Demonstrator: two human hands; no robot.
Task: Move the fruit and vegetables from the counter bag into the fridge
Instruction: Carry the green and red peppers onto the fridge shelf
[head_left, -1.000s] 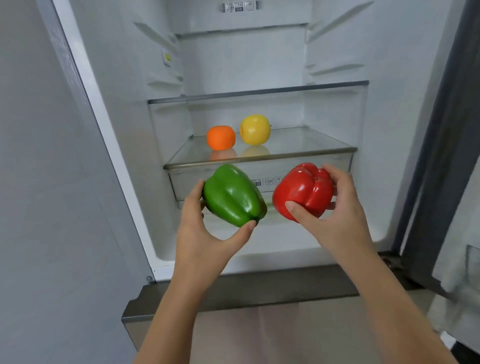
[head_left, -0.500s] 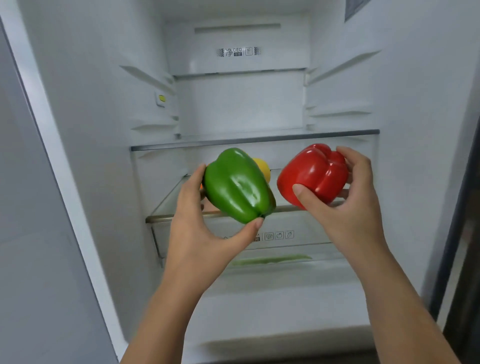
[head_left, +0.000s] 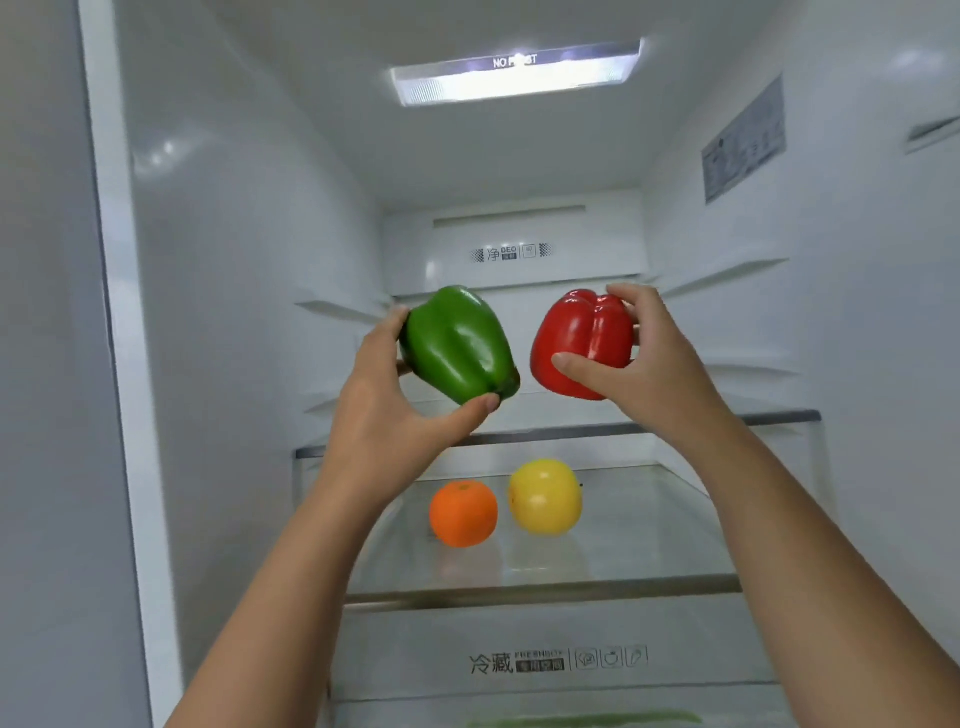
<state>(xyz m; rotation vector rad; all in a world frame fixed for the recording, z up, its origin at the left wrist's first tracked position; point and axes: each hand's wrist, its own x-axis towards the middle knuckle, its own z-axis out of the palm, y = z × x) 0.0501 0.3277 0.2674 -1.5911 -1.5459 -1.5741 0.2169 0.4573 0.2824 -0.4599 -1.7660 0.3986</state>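
Note:
My left hand (head_left: 384, 415) grips a green bell pepper (head_left: 457, 345), and my right hand (head_left: 654, 364) grips a red bell pepper (head_left: 582, 338). Both peppers are held up side by side inside the open fridge, above the upper glass shelf (head_left: 727, 418). On the lower glass shelf (head_left: 649, 535) an orange (head_left: 462, 514) and a yellow apple (head_left: 545, 496) sit next to each other. The counter bag is out of view.
The fridge's white side walls (head_left: 234, 312) carry shelf rails. A lit lamp panel (head_left: 514, 73) is in the ceiling. Below the lower shelf is a clear crisper drawer (head_left: 545, 660) with something green showing at its bottom. A label (head_left: 743, 140) is stuck on the right wall.
Both hands have risen with the peppers from the lower shelf's level to above the upper shelf. The view has tilted upward, so the ceiling lamp now shows.

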